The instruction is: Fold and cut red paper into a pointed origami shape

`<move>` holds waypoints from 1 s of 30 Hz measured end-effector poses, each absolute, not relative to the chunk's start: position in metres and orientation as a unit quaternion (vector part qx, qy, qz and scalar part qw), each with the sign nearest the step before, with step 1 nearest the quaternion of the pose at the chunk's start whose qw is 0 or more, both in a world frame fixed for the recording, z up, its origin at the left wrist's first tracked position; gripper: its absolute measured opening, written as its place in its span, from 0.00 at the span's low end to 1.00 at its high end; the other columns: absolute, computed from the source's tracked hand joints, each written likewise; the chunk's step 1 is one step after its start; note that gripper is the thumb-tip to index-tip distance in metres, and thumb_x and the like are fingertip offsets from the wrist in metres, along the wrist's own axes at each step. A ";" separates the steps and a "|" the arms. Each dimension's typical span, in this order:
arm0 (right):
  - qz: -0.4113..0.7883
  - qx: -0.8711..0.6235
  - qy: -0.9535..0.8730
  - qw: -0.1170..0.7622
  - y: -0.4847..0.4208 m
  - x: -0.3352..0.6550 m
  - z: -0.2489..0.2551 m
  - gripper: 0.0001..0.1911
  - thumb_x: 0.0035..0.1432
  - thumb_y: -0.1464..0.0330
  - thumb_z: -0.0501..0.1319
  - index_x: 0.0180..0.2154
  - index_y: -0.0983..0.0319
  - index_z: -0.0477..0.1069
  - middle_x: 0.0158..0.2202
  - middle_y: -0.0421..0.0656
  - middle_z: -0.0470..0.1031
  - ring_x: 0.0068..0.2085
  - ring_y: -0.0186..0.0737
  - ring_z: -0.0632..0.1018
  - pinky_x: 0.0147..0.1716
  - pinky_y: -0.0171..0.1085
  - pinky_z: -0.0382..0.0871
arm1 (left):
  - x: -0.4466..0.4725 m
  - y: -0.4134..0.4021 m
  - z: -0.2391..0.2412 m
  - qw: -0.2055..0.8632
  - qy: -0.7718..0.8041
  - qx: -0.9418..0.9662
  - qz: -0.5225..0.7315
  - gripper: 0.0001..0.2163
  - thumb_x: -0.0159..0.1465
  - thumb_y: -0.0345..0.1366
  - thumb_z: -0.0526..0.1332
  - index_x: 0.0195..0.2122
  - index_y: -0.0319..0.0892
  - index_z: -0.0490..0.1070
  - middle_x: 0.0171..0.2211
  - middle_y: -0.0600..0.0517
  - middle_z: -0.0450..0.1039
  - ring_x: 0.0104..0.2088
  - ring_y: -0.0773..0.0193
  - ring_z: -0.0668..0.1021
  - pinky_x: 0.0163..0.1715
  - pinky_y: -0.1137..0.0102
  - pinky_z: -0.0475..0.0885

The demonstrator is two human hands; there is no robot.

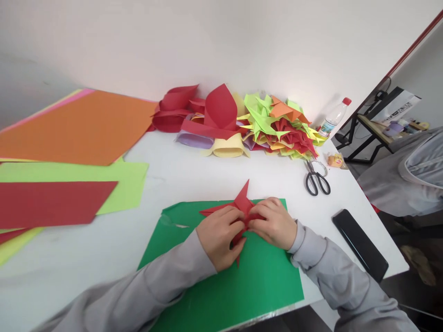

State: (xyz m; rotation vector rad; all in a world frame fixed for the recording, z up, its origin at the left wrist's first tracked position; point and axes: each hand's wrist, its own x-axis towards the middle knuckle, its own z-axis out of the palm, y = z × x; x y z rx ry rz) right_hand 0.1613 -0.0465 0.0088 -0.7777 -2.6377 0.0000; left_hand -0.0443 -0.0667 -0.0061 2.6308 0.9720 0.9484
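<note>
Right, both hands were on the red folded-paper star (pixel 245 199), out over the upper part of a green sheet (pixel 214 295) at the near edge of the white worktop (pixel 183 168)! The left hand (pixel 221 237) came in from the lower left, fingers curled, thumb bent towards them with a small gap between, holding the star's left and lower side. Across from it, the right hand (pixel 273 222) had its fingers drawn narrow, gripping the paper close to the centre; the exact fold under those fingertips was hidden. One sharp point stood up above the knuckles, another stuck out to the left, and a thin tip showed below the left thumb.

Over to the right, black-handled scissors (pixel 317 181) lay near a small wrapped snack (pixel 335 160), and a black phone (pixel 360 244) rested close to the worktop's right edge. Along the wall, what a spread: a heap of folded-paper pieces (pixel 277 124) in lime, orange, red and yellow, a red-capped bottle (pixel 332 119) leaning just beside it, and curled red paper shapes (pixel 221 108) to its left. Further left lay a large orange sheet (pixel 76 129), with a lime sheet (pixel 128 180) partly beneath a dark red sheet (pixel 51 203).
</note>
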 end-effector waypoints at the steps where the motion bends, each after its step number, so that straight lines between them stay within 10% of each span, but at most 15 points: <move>1: 0.002 -0.281 -0.941 0.188 -0.047 0.160 0.008 0.09 0.65 0.65 0.56 0.34 0.58 0.73 0.40 0.43 0.75 0.44 0.40 0.71 0.44 0.42 0.60 | -0.045 -0.066 -0.006 0.096 0.319 0.885 0.325 0.04 0.55 0.28 0.59 0.30 0.39 0.72 0.35 0.46 0.74 0.36 0.58 0.75 0.36 0.63 0.75; 30: -0.053 -0.277 -0.913 0.296 -0.050 0.155 0.017 0.09 0.67 0.69 0.53 0.35 0.61 0.70 0.33 0.42 0.77 0.39 0.37 0.74 0.45 0.41 0.64 | -0.045 -0.061 0.006 -0.027 0.294 0.830 0.473 0.10 0.65 0.26 0.53 0.31 0.40 0.71 0.27 0.50 0.75 0.30 0.63 0.73 0.31 0.66 0.72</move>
